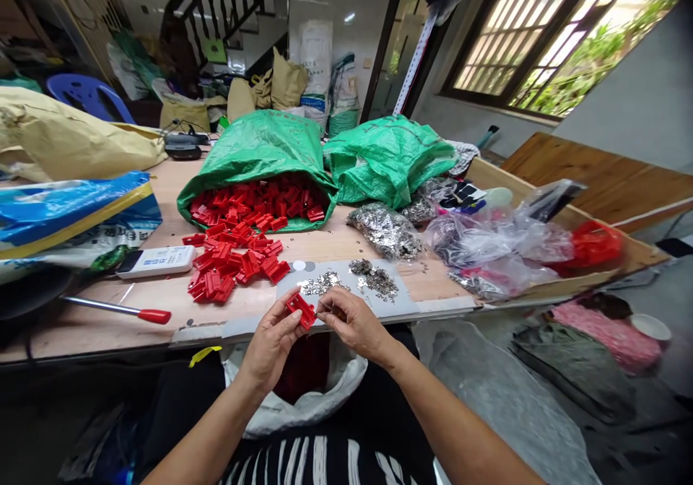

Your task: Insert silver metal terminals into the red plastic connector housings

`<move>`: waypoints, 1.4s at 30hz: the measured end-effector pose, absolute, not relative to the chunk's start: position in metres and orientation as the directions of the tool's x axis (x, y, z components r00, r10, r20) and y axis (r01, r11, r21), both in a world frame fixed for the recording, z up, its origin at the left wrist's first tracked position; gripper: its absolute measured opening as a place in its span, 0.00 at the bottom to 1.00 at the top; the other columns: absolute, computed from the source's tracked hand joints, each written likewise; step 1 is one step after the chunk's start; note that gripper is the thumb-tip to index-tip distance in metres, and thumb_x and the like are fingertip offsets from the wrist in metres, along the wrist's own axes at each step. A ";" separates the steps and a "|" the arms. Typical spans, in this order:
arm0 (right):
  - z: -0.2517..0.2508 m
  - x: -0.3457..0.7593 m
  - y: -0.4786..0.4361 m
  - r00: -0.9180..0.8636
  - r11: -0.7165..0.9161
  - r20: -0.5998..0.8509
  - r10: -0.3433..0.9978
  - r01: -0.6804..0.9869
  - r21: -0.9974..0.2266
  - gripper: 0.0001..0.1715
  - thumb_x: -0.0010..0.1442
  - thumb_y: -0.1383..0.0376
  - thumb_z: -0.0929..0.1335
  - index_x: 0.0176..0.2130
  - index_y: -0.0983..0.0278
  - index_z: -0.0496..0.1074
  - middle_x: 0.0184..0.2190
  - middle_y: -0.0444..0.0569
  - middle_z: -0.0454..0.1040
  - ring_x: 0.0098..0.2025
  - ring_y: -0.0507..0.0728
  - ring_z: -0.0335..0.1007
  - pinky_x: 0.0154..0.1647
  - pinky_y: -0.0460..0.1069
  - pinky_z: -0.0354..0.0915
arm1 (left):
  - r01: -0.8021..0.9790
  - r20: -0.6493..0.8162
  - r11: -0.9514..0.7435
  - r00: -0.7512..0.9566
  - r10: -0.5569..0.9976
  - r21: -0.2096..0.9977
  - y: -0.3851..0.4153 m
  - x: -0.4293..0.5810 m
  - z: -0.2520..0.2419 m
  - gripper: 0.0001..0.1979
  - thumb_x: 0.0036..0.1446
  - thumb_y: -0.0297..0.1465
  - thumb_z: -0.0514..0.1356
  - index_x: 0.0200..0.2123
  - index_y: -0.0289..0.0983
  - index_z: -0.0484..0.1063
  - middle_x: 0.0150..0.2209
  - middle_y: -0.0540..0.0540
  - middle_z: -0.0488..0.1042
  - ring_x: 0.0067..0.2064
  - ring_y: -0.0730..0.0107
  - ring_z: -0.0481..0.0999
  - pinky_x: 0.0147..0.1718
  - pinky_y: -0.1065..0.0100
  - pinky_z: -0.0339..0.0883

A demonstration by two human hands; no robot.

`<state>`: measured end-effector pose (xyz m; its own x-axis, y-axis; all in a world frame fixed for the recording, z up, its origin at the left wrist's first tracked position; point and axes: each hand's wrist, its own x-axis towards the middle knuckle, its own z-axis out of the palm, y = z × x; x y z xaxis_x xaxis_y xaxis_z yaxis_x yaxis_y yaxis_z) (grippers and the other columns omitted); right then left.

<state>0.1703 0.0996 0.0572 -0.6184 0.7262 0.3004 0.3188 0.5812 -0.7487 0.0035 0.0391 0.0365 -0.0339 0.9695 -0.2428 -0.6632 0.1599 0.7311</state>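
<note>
Between thumb and fingers, my left hand (274, 337) grips a small red plastic housing (302, 310), its hollow side facing up. My right hand (351, 320) is closed in a pinch at the right end of that housing; whatever sits between its fingertips is too small to make out. Just beyond my hands, small shiny metal pieces (323, 283) lie on a grey sheet (403, 299), with a second, darker heap of metal parts (379, 281) to their right. Loose red housings (219, 272) are piled to the left. Below my hands, a white sack (341, 391) stands open on my lap.
A green sack (254, 146) spills red housings onto the table; another green sack (390, 156) lies beside it. Bags of metal parts (384, 231) and a wooden tray (611, 272) of plastic bags stand right. A white box (157, 262) and red-tipped rod (154, 316) lie left.
</note>
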 end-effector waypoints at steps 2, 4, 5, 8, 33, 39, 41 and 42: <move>0.056 0.171 0.099 -0.630 0.614 0.328 0.704 0.310 -0.726 0.03 0.62 0.70 0.66 0.35 0.62 0.69 0.31 0.45 0.66 0.34 0.52 0.62 0.36 0.46 0.59 | -0.651 -0.238 0.154 -0.041 0.971 0.743 0.040 0.004 0.036 0.24 0.50 0.30 0.66 0.52 0.40 0.72 0.39 0.47 0.77 0.40 0.69 0.76 0.41 0.69 0.68; 0.055 0.171 0.099 -0.644 0.644 0.348 0.681 0.300 -0.703 0.03 0.63 0.69 0.65 0.36 0.62 0.69 0.32 0.46 0.67 0.35 0.53 0.63 0.37 0.47 0.60 | -0.631 -0.223 0.142 -0.051 0.974 0.763 0.040 0.004 0.036 0.24 0.49 0.30 0.66 0.52 0.41 0.72 0.38 0.48 0.77 0.40 0.69 0.75 0.41 0.69 0.68; 0.055 0.171 0.098 -0.651 0.656 0.355 0.671 0.297 -0.694 0.04 0.63 0.69 0.65 0.36 0.62 0.69 0.32 0.46 0.68 0.36 0.53 0.64 0.38 0.47 0.61 | -0.618 -0.215 0.134 -0.057 0.975 0.775 0.040 0.004 0.037 0.24 0.49 0.30 0.66 0.52 0.41 0.72 0.38 0.48 0.77 0.40 0.70 0.75 0.40 0.70 0.68; 0.055 0.172 0.098 -0.667 0.674 0.354 0.656 0.305 -0.673 0.05 0.63 0.70 0.64 0.37 0.62 0.70 0.34 0.48 0.69 0.38 0.54 0.65 0.40 0.48 0.62 | -0.576 -0.208 0.127 -0.078 0.975 0.808 0.039 0.005 0.038 0.25 0.49 0.32 0.67 0.52 0.40 0.72 0.39 0.47 0.78 0.37 0.71 0.74 0.38 0.70 0.67; 0.039 0.175 0.089 -0.694 0.603 0.267 0.669 0.297 -0.740 0.06 0.63 0.69 0.66 0.41 0.61 0.71 0.36 0.48 0.73 0.39 0.54 0.69 0.42 0.47 0.64 | -0.433 -0.167 0.131 -0.047 0.985 0.892 0.037 0.003 0.023 0.26 0.49 0.34 0.66 0.53 0.42 0.72 0.45 0.46 0.78 0.44 0.66 0.75 0.46 0.67 0.66; 0.038 0.176 0.089 -0.679 0.594 0.282 0.678 0.280 -0.754 0.04 0.63 0.69 0.65 0.38 0.62 0.71 0.33 0.47 0.72 0.37 0.53 0.69 0.39 0.47 0.64 | -0.497 -0.216 0.174 -0.028 0.976 0.850 0.036 0.005 0.025 0.25 0.49 0.33 0.67 0.52 0.41 0.73 0.40 0.47 0.79 0.38 0.70 0.75 0.42 0.69 0.67; 0.038 0.177 0.088 -0.676 0.593 0.290 0.678 0.270 -0.759 0.04 0.63 0.69 0.65 0.38 0.62 0.71 0.33 0.47 0.72 0.37 0.53 0.69 0.39 0.47 0.64 | -0.533 -0.238 0.190 -0.023 0.971 0.825 0.036 0.006 0.026 0.25 0.48 0.32 0.68 0.52 0.41 0.73 0.38 0.47 0.78 0.36 0.71 0.74 0.39 0.69 0.67; 0.038 0.177 0.088 -0.674 0.597 0.297 0.676 0.266 -0.757 0.04 0.63 0.69 0.65 0.38 0.62 0.71 0.33 0.47 0.72 0.37 0.53 0.69 0.39 0.47 0.64 | -0.549 -0.245 0.194 -0.021 0.969 0.813 0.036 0.007 0.027 0.26 0.47 0.32 0.68 0.52 0.41 0.73 0.38 0.47 0.78 0.36 0.72 0.74 0.39 0.70 0.67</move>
<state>0.1773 0.0879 0.0377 -0.6742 0.6762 0.2970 0.2657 0.5973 -0.7568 0.0070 0.0365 0.0274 -0.0206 0.9693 -0.2450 -0.5495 0.1937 0.8127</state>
